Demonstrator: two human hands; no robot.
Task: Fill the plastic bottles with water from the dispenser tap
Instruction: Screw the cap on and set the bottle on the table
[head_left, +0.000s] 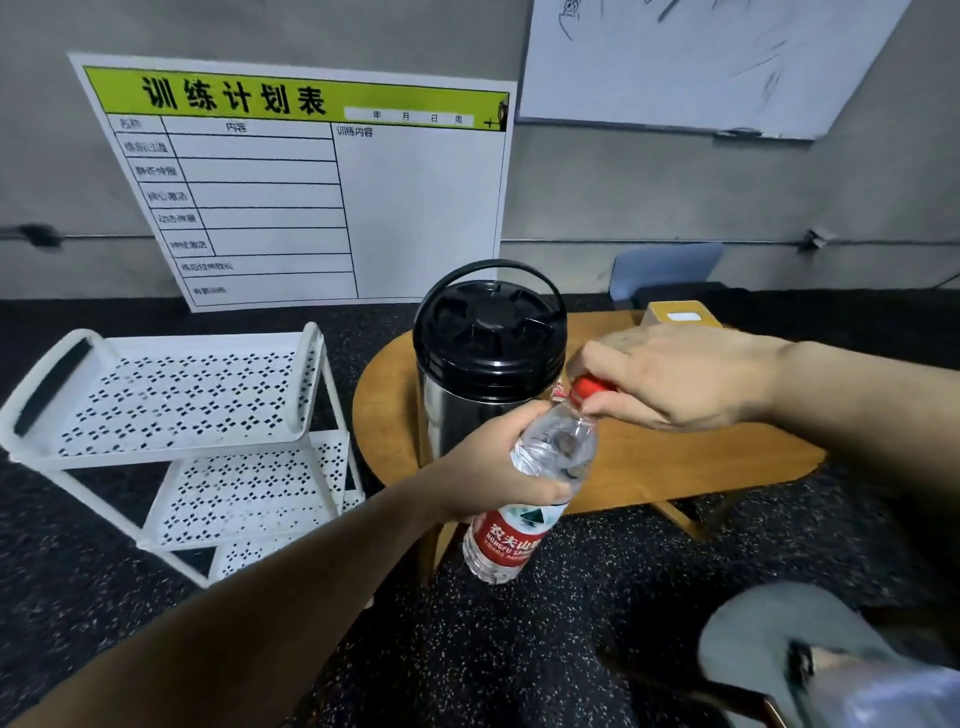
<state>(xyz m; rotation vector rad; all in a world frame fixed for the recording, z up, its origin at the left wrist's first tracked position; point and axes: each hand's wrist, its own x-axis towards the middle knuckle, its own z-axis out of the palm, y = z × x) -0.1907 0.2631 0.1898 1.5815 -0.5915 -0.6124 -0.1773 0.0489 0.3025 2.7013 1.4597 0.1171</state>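
- Left hand (498, 462) grips the clear plastic bottle (524, 499) around its middle; bottle is tilted, red label low, held in the air in front of the table.
- Right hand (675, 379) pinches the red cap (589, 387) on the bottle neck.
- Steel water dispenser (485, 358), black lid and carry handle, stands on the round wooden table (691, 457), just behind the bottle.
- White perforated three-tier rack (197, 415) stands left of the table on speckled black floor.
- Training-schedule board (311, 197) leans against the grey wall.

Both forearms bare, no sleeves showing; a grey-clad knee (789, 639) at lower right.
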